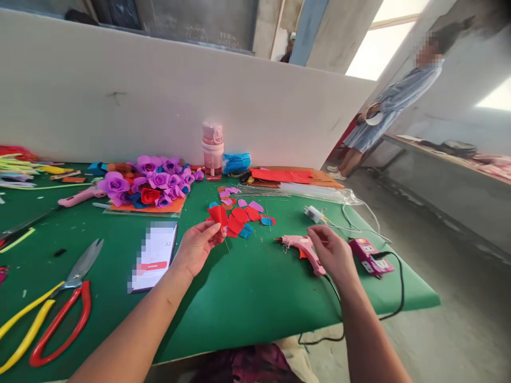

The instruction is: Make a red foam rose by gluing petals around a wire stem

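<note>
My left hand (pixel 202 242) pinches a red paper petal (pixel 219 215) with a thin wire (pixel 225 242) running down from it. Loose red, purple and blue petals (pixel 240 215) lie on the green table just beyond. My right hand (pixel 331 250) is beside the handle of a pink glue gun (pixel 301 246), its fingertips drawn together. Whatever they may hold is too small to make out. The glue gun lies on its side with its nozzle pointing left.
Left of me lie a phone (pixel 155 258), large shears (pixel 80 276) and purple paper roses (pixel 154 181). A pink bottle (pixel 213 151) stands near the white partition (pixel 159 96). A purple power block (pixel 371 256) with cables sits at right. A person (pixel 393 106) stands beyond.
</note>
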`<state>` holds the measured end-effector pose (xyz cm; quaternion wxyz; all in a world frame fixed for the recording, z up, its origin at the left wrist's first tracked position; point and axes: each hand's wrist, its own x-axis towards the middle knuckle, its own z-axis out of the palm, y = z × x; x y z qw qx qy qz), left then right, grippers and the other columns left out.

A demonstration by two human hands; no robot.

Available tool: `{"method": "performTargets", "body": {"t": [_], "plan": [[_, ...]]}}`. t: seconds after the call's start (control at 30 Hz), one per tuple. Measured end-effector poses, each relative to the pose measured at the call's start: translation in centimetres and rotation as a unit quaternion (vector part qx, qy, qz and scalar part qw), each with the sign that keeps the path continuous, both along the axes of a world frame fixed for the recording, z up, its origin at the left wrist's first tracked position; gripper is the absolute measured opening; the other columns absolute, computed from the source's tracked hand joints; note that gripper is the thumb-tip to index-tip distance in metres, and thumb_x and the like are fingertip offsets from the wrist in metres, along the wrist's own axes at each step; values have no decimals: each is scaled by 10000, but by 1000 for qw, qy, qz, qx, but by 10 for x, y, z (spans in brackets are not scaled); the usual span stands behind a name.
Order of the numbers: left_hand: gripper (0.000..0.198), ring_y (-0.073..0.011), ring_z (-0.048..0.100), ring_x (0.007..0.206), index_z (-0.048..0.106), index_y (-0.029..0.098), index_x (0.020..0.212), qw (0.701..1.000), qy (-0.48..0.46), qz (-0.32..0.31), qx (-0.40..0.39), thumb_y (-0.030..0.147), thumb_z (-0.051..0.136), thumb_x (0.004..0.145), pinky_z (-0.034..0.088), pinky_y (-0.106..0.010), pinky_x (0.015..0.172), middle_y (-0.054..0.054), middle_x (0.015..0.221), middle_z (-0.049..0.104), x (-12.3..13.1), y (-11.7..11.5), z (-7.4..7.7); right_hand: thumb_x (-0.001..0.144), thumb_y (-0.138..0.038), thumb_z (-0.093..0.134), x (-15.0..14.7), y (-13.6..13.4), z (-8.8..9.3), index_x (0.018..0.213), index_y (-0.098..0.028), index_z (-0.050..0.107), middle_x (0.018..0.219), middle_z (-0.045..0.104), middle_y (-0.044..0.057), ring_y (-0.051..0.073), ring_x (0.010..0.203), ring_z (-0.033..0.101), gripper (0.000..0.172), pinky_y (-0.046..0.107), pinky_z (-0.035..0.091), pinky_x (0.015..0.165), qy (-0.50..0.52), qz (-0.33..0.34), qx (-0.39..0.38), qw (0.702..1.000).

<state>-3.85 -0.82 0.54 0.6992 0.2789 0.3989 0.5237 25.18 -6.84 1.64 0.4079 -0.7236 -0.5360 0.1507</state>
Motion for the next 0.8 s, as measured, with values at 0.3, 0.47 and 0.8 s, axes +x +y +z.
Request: {"method": "performTargets", "body": {"t": [0.3,0.47,0.8], "plan": [[312,-124,633,582,655,125,738,999,19,-27,-29,258,845,529,497,-245,596,-30,645,700,-1,0,-5,800,-541,463,29,-32,-43,874,-206,580,802,661,63,217,697,603,363,311,420,621,-160,41,-162,973],[277,-108,616,584,662,122,734,999,19,-37,-3,282,824,576,489,-235,590,-17,644,680,-4,0,-8,792,-493,406,34,-25,-54,797,-217,535,782,623,66,235,712,593,305,330,418,622,-182,45,-164,969],[286,-98,588,582,664,131,717,999,26,-25,-8,308,829,563,479,-233,572,-13,647,662,-3,-2,-7,662,-579,682,3,-36,-8,1055,-215,485,761,657,32,211,698,624,571,315,479,657,234,38,-66,969]]}}
